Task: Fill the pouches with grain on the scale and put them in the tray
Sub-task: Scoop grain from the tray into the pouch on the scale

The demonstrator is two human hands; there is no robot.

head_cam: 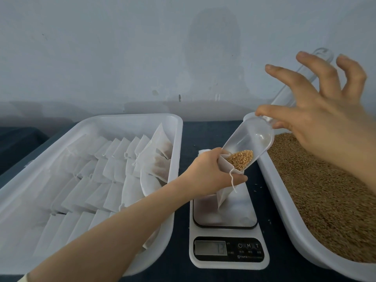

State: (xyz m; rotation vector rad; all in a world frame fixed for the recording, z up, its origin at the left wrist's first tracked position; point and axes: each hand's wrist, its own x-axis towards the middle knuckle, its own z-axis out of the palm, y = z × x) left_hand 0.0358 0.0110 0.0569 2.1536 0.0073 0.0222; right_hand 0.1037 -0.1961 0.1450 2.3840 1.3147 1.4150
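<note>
I'm watching the left hand pinching one pouch open over the one scale — right hand, thumb and forefinger gripping one scoop, tipping grain in, two trays flanking — pouch tray, grain tray

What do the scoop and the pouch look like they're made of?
The scoop looks like clear glossy plastic; the grain shows through its wall. The pouch is thin, white and matte, fabric or filter paper, I cannot tell which, with a drawstring.
</note>
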